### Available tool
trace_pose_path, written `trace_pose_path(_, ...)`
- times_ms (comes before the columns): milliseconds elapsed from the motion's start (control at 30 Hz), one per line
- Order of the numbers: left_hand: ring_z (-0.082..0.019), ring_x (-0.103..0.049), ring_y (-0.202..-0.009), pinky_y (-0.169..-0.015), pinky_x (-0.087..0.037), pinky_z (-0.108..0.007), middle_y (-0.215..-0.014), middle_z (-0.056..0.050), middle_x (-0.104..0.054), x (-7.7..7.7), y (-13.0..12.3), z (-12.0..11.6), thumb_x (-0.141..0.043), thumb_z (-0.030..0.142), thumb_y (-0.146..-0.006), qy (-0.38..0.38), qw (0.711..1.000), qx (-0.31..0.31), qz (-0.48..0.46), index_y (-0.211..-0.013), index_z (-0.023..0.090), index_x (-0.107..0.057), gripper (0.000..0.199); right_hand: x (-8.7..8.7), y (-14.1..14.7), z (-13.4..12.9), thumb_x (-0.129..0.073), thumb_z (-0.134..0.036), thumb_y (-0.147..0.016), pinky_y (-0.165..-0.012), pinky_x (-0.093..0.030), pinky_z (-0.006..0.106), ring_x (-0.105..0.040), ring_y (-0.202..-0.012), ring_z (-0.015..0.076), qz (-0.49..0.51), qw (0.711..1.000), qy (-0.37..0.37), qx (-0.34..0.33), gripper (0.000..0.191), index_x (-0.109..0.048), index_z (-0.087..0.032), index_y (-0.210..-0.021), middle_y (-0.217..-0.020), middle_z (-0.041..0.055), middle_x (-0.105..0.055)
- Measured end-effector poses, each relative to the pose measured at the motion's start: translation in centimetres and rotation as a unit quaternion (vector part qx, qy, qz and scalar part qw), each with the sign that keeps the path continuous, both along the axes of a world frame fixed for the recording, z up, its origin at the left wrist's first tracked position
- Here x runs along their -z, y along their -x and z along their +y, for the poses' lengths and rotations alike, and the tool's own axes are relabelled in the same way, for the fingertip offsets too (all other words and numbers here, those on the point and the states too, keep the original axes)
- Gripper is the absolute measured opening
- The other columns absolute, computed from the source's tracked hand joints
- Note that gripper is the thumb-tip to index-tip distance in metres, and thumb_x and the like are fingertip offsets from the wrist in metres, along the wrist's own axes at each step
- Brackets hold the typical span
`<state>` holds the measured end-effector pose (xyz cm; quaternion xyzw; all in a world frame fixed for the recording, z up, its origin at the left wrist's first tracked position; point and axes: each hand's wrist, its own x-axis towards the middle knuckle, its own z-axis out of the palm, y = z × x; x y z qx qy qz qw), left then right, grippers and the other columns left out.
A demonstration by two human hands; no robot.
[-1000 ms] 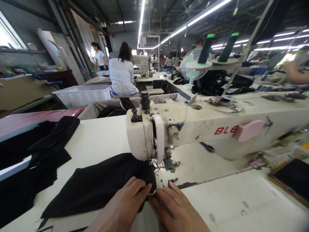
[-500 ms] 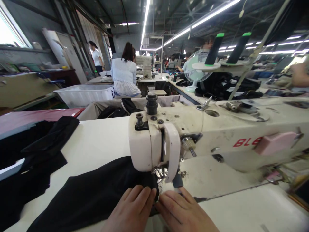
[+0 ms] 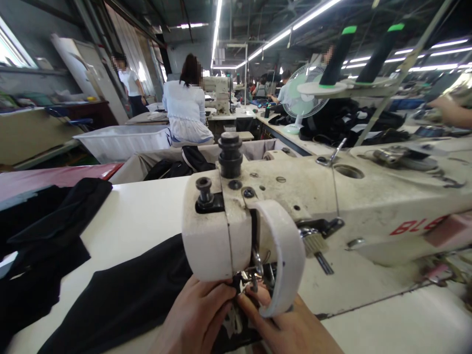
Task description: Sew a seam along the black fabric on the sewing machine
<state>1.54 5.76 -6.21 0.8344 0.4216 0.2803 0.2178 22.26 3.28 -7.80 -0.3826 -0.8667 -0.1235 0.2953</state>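
A sewing machine (image 3: 210,246) with a cream head and a curved white guard (image 3: 289,260) stands in front of me. Black fabric (image 3: 125,285) runs across the table and under its needle area. My left hand (image 3: 201,312) is closed on the fabric's edge, fingertips just left of the presser foot (image 3: 254,280). From the right, my right hand (image 3: 287,322) reaches in partly behind the guard. Its thumb and finger pinch the fabric close to the foot; the exact grip is partly hidden. Below the fingertips, a small whitish patch shows between the hands.
More black fabric pieces (image 3: 55,231) lie at the left on the white table (image 3: 147,204). Beyond it are a cloth-lined bin (image 3: 136,164) and a white plastic tub (image 3: 121,140). Thread cones (image 3: 337,59) and a green fan (image 3: 304,88) stand behind the machine. Other people work farther back.
Both hands have moved forward to the presser foot, the right one going behind the guard. My view has come closer to the machine. The standing person at the back left has turned.
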Motion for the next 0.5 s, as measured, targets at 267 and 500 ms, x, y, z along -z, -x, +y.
trace_pose_path(267,-0.019,-0.062,-0.098,-0.084,-0.051,-0.029,-0.103,-0.006,-0.065,-1.6,-0.8,0.7,-0.036,0.015,-0.091,-0.008,0.999,0.041,0.032,-0.095,0.023,-0.064,0.03,0.4,0.9,-0.1,-0.049,-0.023,-0.092,-0.089,-0.056,0.035,-0.066,-0.091,0.0206,0.013,0.996,0.082,0.016,0.018,-0.067,-0.024,-0.09,-0.09,0.0019,-0.071)
trace_pose_path(500,-0.023,-0.061,-0.1,-0.089,-0.05,-0.036,-0.099,-0.006,-0.067,-1.8,-1.1,0.5,-0.043,0.015,-0.088,-0.041,0.998,0.029,0.044,-0.087,0.022,-0.065,0.023,1.0,1.1,0.5,-0.055,-0.023,-0.087,-0.093,-0.053,0.035,-0.065,-0.093,0.0204,0.029,0.99,0.139,0.014,0.011,-0.066,-0.025,-0.086,-0.096,0.001,-0.071)
